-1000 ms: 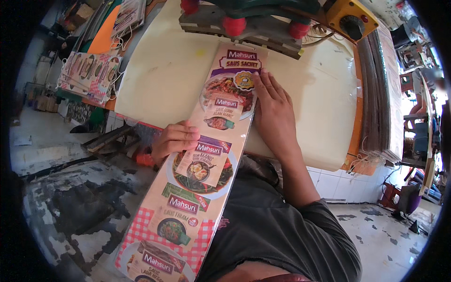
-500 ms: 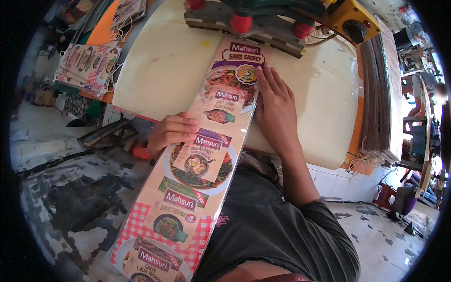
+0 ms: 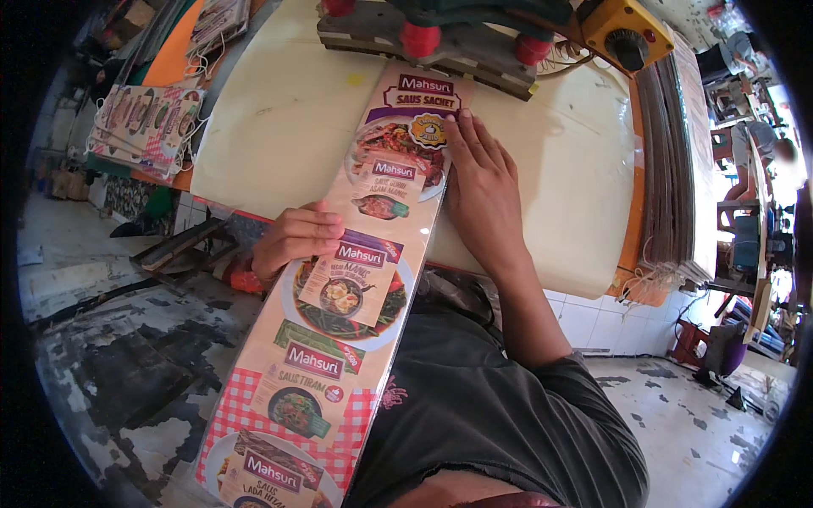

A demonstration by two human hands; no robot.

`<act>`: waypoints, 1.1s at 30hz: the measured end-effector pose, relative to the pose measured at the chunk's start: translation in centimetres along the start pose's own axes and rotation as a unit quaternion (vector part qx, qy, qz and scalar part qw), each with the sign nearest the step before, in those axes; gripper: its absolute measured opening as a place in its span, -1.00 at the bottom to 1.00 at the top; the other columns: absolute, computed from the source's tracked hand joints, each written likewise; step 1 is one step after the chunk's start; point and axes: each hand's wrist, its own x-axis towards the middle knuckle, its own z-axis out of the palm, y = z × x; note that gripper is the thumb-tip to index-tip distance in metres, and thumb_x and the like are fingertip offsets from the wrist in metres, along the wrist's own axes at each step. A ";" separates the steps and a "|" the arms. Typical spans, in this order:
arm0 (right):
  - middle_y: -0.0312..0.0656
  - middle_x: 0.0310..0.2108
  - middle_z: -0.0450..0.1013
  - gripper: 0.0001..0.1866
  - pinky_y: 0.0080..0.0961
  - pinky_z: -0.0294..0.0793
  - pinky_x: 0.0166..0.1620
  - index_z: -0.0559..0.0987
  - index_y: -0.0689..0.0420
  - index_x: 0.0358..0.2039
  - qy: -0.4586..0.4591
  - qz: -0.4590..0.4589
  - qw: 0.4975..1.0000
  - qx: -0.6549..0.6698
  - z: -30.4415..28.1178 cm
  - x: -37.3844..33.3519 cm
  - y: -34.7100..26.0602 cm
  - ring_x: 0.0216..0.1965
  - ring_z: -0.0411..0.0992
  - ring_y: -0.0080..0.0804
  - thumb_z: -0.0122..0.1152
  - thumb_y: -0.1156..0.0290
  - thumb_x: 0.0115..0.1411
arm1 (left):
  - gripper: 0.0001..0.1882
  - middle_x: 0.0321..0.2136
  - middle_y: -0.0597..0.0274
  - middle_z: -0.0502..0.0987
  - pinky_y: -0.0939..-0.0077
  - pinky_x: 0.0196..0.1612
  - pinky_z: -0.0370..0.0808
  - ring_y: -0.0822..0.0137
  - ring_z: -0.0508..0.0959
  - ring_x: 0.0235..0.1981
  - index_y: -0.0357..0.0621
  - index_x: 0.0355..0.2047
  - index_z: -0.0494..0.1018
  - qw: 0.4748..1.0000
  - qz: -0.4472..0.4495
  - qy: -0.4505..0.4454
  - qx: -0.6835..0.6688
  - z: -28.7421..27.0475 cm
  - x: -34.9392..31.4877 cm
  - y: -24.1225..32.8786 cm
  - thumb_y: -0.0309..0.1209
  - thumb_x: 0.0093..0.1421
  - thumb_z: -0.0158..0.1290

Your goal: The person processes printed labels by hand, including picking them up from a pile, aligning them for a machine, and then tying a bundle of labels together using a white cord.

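Note:
A long printed cardboard strip [image 3: 385, 224] with a glossy clear surface and pictures of food dishes slants from under the machine's bar down towards my lap. Its upper part rests on the cream table sheet, and its lower part hangs past the table edge. My left hand [image 3: 301, 240] grips the strip's left edge, fingers on top and thumb hidden. Against the upper right edge lies my right hand [image 3: 484, 173], flat, with fingers stretched out and the tips on the print. Just beyond the strip's far end sits the dark bar [image 3: 423, 57] of a machine with red knobs.
A yellow control box [image 3: 627, 38] with a black dial is at the far right. Stacked boards [image 3: 677, 161] stand along the table's right side. Printed cards with white strings [image 3: 148, 127] lie at the left. The cream sheet [image 3: 271, 127] covers the table.
The whole view has shifted slightly, so everything appears a little further left. Both hands keep their places on the strip, and the strip has not visibly moved against the machine.

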 end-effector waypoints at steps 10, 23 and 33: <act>0.03 0.32 0.30 -0.47 -0.07 0.17 0.36 0.37 0.19 0.29 -0.005 -0.002 1.000 -0.012 0.2 0.3 -0.1 0.37 0.23 -0.11 0.01 0.47 0.30 | -0.74 -0.21 -0.04 0.65 0.01 0.17 0.50 0.04 0.64 -0.07 -0.32 -0.26 0.57 1.000 -0.016 0.018 0.000 0.0 0.4 0.5 -0.46 0.07 0.33; -0.03 0.35 0.28 -0.48 -0.11 0.14 0.38 0.33 0.08 0.34 -0.020 0.013 1.000 -0.006 0.0 0.3 -0.3 0.39 0.20 -0.11 -0.03 0.48 0.37 | -0.74 -0.23 -0.02 0.66 0.02 0.16 0.51 0.06 0.65 -0.10 -0.31 -0.27 0.56 1.000 0.010 0.015 -0.005 -0.4 0.3 -0.4 -0.48 0.06 0.34; 0.01 0.33 0.30 -0.45 -0.03 0.19 0.37 0.35 0.15 0.32 -0.004 -0.002 1.000 -0.016 0.3 0.2 0.0 0.37 0.24 -0.11 0.02 0.48 0.29 | -0.77 -0.21 -0.02 0.66 0.02 0.16 0.51 0.07 0.65 -0.09 -0.29 -0.27 0.56 1.000 -0.004 0.008 -0.007 -0.4 0.3 -0.3 -0.47 0.09 0.32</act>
